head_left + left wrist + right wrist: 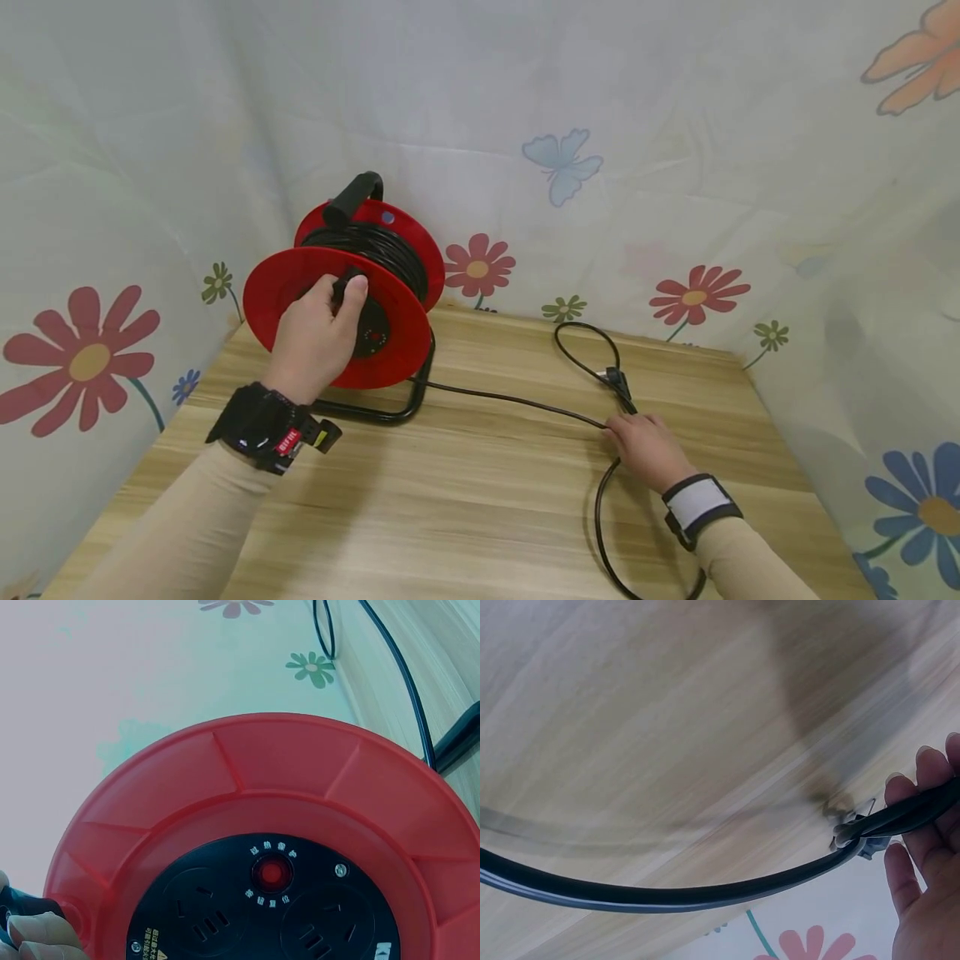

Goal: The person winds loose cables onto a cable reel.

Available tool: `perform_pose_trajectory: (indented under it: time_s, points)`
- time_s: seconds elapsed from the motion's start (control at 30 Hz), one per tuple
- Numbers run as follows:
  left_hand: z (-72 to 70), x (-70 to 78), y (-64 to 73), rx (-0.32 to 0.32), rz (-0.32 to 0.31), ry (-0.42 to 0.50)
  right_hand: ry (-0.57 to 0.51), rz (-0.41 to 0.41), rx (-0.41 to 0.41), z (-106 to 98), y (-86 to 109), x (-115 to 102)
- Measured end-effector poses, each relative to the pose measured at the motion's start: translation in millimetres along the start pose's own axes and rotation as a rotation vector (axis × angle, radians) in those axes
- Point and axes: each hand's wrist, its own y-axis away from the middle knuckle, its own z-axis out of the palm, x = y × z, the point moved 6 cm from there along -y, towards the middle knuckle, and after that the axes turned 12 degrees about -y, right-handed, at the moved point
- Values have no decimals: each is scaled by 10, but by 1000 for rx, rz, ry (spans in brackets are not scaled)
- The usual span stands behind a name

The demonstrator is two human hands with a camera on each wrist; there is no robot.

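A red cable reel point(401, 354) wound with black cord stands at the back left of the wooden table. My left hand point(311, 342) grips the black crank knob point(352, 280) on its front disc. Sockets and a red button point(271, 874) show at the disc's centre in the left wrist view. From the reel, the black cable point(510, 397) runs right across the tabletop to my right hand point(651, 450), whose fingers hold it. Beyond that hand lies the plug point(618, 383), beside a loop of cable. More cable curves toward the near edge.
The reel's black tube stand point(393, 414) rests on the table point(480, 492), and a black carrying handle point(352, 198) tops it. Flower-printed sheeting point(465, 100) rises behind the table and along both sides.
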Motion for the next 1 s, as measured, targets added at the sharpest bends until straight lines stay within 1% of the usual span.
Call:
perform_pose_trajectory:
  time_s: [0.17, 0.33, 0.6, 0.83, 1.0]
  points:
    - [50, 55, 18, 3, 34, -2, -9, 7, -15, 25, -36, -55]
    - [126, 103, 38, -14, 54, 6, -19, 0, -1, 43, -77, -138]
    - [223, 153, 78, -51, 63, 18, -20, -3, -8, 80, -128, -220]
    - [292, 186, 116, -75, 57, 28, -25, -20, 6, 86, -173, -314]
    - [350, 201, 148, -95, 64, 40, -33, -11, -8, 107, -213, -379]
